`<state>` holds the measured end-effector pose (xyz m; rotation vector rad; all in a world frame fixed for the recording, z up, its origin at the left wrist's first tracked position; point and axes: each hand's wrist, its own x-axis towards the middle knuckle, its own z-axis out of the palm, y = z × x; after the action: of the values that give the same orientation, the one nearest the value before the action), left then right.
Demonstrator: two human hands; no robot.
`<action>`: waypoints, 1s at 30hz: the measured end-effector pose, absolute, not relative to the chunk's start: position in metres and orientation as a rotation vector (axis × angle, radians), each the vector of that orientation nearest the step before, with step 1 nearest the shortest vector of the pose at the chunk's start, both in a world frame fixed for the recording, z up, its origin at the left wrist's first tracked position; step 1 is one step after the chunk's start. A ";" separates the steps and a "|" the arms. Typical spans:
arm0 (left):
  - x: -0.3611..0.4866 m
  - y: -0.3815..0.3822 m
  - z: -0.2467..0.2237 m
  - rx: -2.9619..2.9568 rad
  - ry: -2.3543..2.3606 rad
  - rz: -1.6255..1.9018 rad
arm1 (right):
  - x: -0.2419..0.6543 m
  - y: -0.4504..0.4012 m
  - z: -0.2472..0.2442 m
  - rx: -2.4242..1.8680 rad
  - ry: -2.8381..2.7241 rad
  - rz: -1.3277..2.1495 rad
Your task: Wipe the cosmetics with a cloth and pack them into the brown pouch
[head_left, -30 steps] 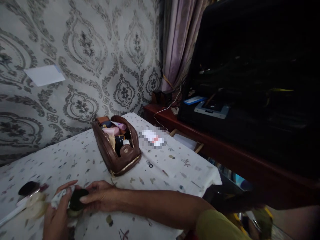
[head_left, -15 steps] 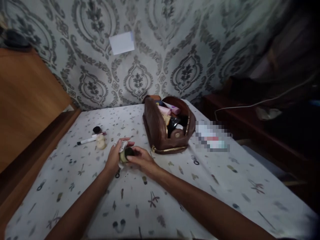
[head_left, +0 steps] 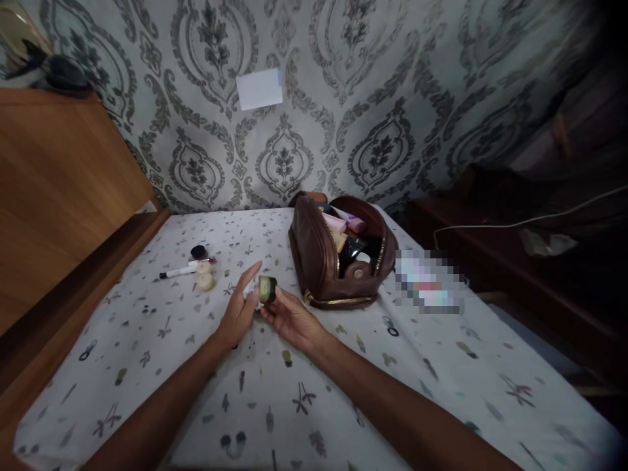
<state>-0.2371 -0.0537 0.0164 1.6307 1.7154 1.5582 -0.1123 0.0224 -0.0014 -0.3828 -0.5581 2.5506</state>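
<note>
A small green jar (head_left: 265,289) with a dark green end is gripped between the thumb and fingers of my right hand (head_left: 297,322). My left hand (head_left: 238,313) is closed around a white tissue or wipe (head_left: 252,286), its fingers pointing up, right beside the jar's lighter end. Both hands are held close together above the patterned white cloth (head_left: 206,405). To their right stands an unzipped brown cosmetic bag (head_left: 314,252), filled with tubes and other small items.
Left of my hands lie a white pen-like stick (head_left: 179,270), a round black-topped item (head_left: 199,252) and cream-coloured round pieces (head_left: 205,281). A blurred-out packet (head_left: 429,284) lies right of the bag. A wooden panel (head_left: 63,157) borders the left; patterned wallpaper rises behind.
The jar has been turned, so its pale end now faces left toward the tissue. Both hands have shifted slightly right and up in view as the camera moved.
</note>
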 end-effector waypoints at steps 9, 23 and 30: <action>-0.240 -0.056 0.017 2.508 1.637 1.212 | -0.111 0.033 -0.003 -0.369 -0.367 2.631; -0.236 -0.057 0.018 1.376 1.608 1.575 | -0.107 0.029 0.002 -0.359 -0.626 2.575; -0.238 -0.053 0.019 1.105 1.366 1.640 | -0.110 0.025 0.000 -0.382 -0.833 2.476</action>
<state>-0.2376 -0.0531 0.0194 1.1053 1.3664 1.6400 -0.1105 0.0247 0.0004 -0.3815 -0.8330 2.4763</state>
